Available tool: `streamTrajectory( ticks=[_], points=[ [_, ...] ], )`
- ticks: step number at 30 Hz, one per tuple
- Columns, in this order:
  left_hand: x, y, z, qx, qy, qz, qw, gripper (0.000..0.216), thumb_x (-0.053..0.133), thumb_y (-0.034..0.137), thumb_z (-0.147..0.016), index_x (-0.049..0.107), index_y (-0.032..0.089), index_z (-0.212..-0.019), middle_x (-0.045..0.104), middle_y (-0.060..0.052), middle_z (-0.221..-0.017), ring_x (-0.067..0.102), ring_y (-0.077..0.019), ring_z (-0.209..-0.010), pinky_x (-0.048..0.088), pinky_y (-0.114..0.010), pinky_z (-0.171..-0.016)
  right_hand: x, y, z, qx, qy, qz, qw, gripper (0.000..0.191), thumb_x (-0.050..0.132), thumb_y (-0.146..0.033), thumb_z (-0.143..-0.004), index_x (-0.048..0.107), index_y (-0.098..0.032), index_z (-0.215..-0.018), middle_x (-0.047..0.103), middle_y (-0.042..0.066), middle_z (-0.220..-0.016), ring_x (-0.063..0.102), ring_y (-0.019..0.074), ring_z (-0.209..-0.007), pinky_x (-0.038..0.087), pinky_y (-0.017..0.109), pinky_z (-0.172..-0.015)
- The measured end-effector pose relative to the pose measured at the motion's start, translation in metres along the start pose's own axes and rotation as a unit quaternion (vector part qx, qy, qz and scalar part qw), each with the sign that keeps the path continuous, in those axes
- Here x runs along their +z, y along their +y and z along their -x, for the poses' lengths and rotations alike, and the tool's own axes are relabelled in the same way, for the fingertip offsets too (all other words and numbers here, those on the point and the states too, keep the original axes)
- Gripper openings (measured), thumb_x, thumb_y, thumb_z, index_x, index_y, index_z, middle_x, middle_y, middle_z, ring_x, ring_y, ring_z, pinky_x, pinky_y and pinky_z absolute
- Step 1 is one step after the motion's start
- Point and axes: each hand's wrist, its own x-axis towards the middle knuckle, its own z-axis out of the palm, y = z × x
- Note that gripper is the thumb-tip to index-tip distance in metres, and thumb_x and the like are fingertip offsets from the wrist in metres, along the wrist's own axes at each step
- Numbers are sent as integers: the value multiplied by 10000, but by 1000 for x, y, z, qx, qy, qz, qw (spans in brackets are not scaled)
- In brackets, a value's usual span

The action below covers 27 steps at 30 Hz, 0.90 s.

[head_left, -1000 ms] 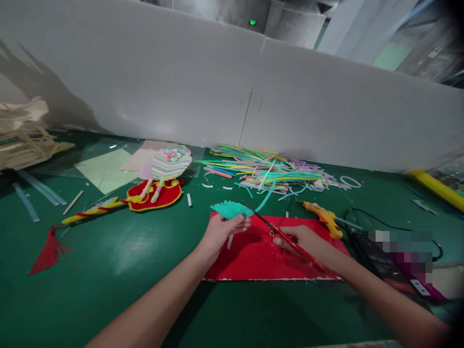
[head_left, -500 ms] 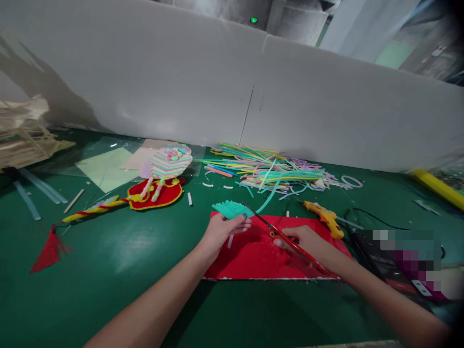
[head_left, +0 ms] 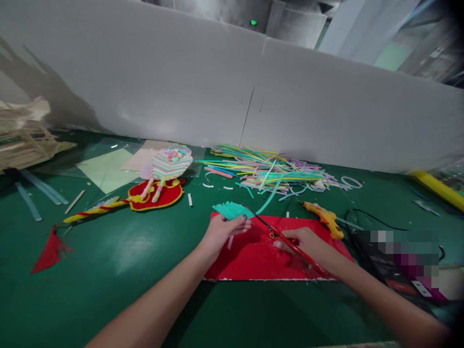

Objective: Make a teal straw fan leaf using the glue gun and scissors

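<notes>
My left hand (head_left: 222, 231) pinches a teal fan (head_left: 231, 210) made of straw pieces side by side, at the far left corner of a red sheet (head_left: 253, 258). My right hand (head_left: 308, 242) grips red-handled scissors (head_left: 282, 235) whose dark blades reach toward the fan's right edge, where a long teal straw (head_left: 270, 194) sticks out. Both hands rest over the red sheet on the green table (head_left: 119, 261).
A heap of coloured straws (head_left: 268, 169) lies behind the sheet. A yellow glue gun (head_left: 324, 218) with a black cord sits to the right. A red and yellow craft piece (head_left: 159, 186) with a tassel (head_left: 49, 251) lies to the left. A white board wall (head_left: 232, 92) closes the back.
</notes>
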Motion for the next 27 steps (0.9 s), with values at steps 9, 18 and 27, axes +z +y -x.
streamTrajectory(
  ticks=[9,18,27],
  points=[
    [1,0,1,2,7,-1,1000,320,832,342,-580,694,105,-745,739,-109,-739,710,-207,-725,563,-338,-790,4,9,-2,-38,49,45,997,448,544,-590,-753,546,-186,-561,495,-17,-527,420,122,-516,284,240,-481],
    [1,1,2,11,7,4,1000,364,826,377,-593,695,99,-787,742,-130,-827,709,-215,-774,559,-328,-796,-12,29,-7,9,114,86,990,421,482,-605,-797,609,-216,-697,597,7,-624,526,170,-593,359,262,-538],
    [2,7,0,-7,0,28,1000,359,688,460,-748,664,102,-764,735,-164,-892,702,-217,-788,541,-303,-744,-30,100,-31,23,188,259,947,240,512,-409,-796,603,-187,-803,653,76,-794,602,216,-725,425,311,-647]
  ],
)
